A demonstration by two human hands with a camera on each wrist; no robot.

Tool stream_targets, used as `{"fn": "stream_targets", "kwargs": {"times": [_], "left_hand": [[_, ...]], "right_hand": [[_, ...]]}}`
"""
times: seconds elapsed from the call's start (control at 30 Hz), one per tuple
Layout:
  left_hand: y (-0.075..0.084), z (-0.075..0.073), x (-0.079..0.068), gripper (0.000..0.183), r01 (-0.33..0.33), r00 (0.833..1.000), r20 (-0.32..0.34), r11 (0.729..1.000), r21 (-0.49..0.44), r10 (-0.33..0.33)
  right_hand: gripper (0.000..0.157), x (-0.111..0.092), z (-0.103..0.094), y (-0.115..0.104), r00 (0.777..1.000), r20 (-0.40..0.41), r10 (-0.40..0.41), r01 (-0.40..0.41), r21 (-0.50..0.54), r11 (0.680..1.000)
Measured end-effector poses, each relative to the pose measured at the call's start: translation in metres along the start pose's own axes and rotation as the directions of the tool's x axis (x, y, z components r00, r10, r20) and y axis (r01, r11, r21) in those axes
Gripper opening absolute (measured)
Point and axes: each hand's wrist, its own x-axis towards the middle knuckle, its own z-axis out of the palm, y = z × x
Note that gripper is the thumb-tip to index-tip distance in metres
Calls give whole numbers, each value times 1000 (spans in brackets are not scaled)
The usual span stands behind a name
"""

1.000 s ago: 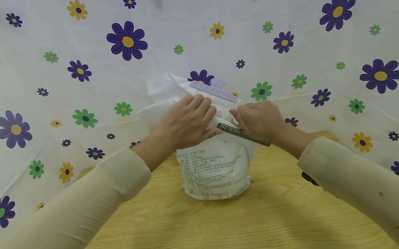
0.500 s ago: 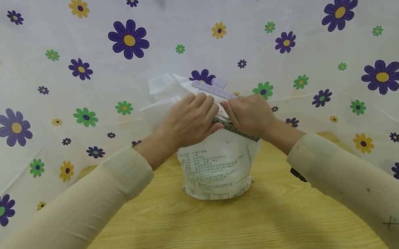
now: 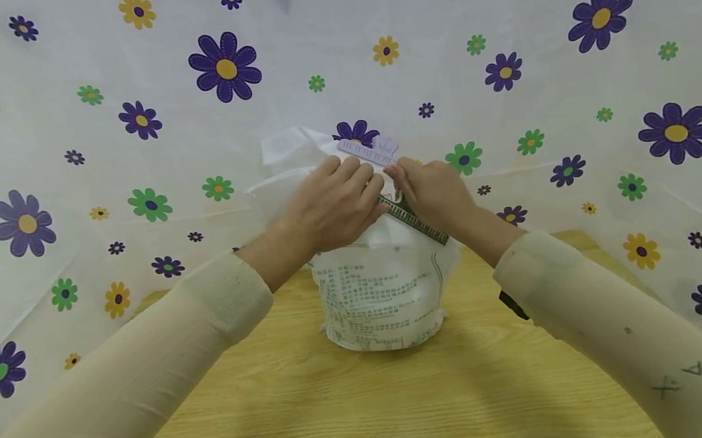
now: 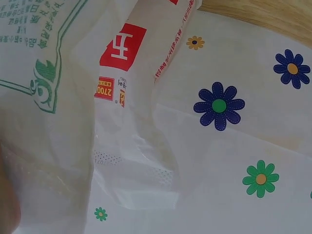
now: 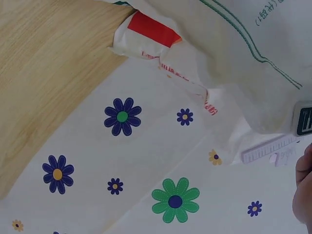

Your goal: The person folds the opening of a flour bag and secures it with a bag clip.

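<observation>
A white plastic bag with green print (image 3: 378, 298) stands upright on the table, its top folded over. My left hand (image 3: 338, 202) has its fingers curled over the bag's top left and grips it. Across the upper edge slants a dark bag clip (image 3: 417, 219) with tick marks. My right hand (image 3: 438, 192) holds this clip from above, thumb towards the left hand; its exact grip is partly hidden. In the right wrist view, one end of the dark clip (image 5: 304, 119) shows above the edge of the hand (image 5: 303, 195).
Behind stands a second white bag with red print (image 4: 129, 117), closed by a lilac clip (image 5: 268, 148). A wooden table (image 3: 370, 402) lies beneath, and a white sheet with flowers (image 3: 301, 46) hangs close behind the bags.
My right hand has moved left and slightly up towards the left hand, and the dark clip has shifted the same way along the bag's top. The left hand has hardly moved.
</observation>
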Motion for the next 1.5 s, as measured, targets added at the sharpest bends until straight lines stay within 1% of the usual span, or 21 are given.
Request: {"fn": "stream_targets", "kwargs": {"times": [0.07, 0.17, 0.23, 0.3, 0.4, 0.5, 0.57, 0.73, 0.8, 1.03, 1.13, 1.27, 1.37, 1.47, 1.5], "left_hand": [[-1, 0, 0, 42, 8, 1000, 4, 1000, 9, -9], [-3, 0, -1, 44, 19, 1000, 15, 1000, 23, -19], [-4, 2, -2, 45, 28, 999, 22, 999, 25, -28], [-5, 3, -2, 46, 41, 999, 35, 999, 12, -41], [-7, 2, -1, 47, 85, 993, 82, 996, -25, -83], [-10, -2, 0, 47, 156, 979, 146, 986, -67, -145], [-13, -6, 0, 47, 192, 970, 165, 978, -79, -177], [-20, -19, 1, 49, 209, 972, 124, 975, -76, -199], [-24, -25, 0, 51, 226, 969, 121, 972, -70, -216], [-42, -42, -18, 54, 324, 938, 149, 944, -66, -312], [-49, -46, -28, 54, 348, 930, 153, 935, -74, -334], [-58, -50, -43, 54, 378, 919, 159, 921, -93, -361], [-65, -53, -56, 53, 421, 900, 171, 900, -111, -400], [-73, -54, -70, 51, 489, 867, 186, 862, -131, -463], [-75, -55, -75, 50, 513, 853, 193, 847, -137, -485]], "right_hand": [[39, 3, 3, 1, 992, 34, 120, -122, 65, 990], [44, 8, 8, 2, 957, 100, 271, -283, 148, 948], [46, 10, 12, 4, 935, 135, 327, -347, 167, 923], [46, 11, 14, 5, 924, 153, 352, -374, 155, 914], [44, 10, 13, 5, 930, 162, 331, -349, 96, 932], [42, 6, 10, 7, 939, 182, 292, -303, 36, 952], [42, 3, 7, 9, 941, 196, 276, -285, 18, 958], [40, -6, -4, 17, 948, 190, 257, -263, 3, 965], [40, -10, -9, 22, 948, 187, 256, -258, -11, 966], [41, -24, -22, 42, 941, 196, 277, -265, -84, 961], [44, -31, -27, 52, 934, 209, 291, -270, -122, 955], [50, -42, -34, 63, 925, 226, 305, -274, -158, 949], [52, -51, -38, 74, 928, 216, 305, -272, -170, 947], [51, -60, -40, 83, 931, 207, 301, -270, -163, 949], [50, -63, -41, 85, 932, 205, 299, -269, -161, 950]]}}
